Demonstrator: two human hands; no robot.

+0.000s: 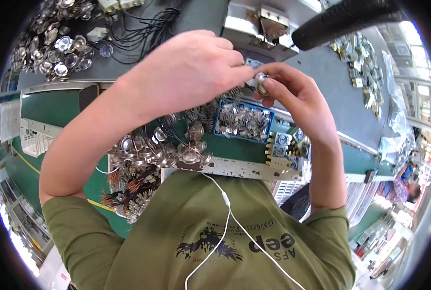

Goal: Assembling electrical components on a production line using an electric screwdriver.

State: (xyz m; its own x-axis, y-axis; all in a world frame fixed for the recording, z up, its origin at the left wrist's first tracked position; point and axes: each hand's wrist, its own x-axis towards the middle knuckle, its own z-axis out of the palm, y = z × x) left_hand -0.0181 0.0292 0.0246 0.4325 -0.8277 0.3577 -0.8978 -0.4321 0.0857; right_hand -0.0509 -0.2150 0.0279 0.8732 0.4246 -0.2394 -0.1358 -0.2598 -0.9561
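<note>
My right hand [300, 96] pinches a small round metal part [261, 83] between thumb and fingers, in front of the bench machine. Close against it from the left comes my left hand [201, 63], back turned up and fingers bent together at the part. What the left fingertips grip is hidden behind the hand. A short dark lead shows just beside the part. Below the hands sits a blue tray [217, 126] filled with small shiny metal pieces. To its left lie several cup-shaped metal parts with wires [189, 152], and coil springs [198, 113] are heaped beside the tray.
A metal fixture [273, 24] stands at the back, with a thick black tube [343, 21] reaching over from the right. Metal cups [63, 46] and black cables [150, 31] crowd the far left. Block-shaped parts lie at right [360, 67] and near the front edge [280, 145].
</note>
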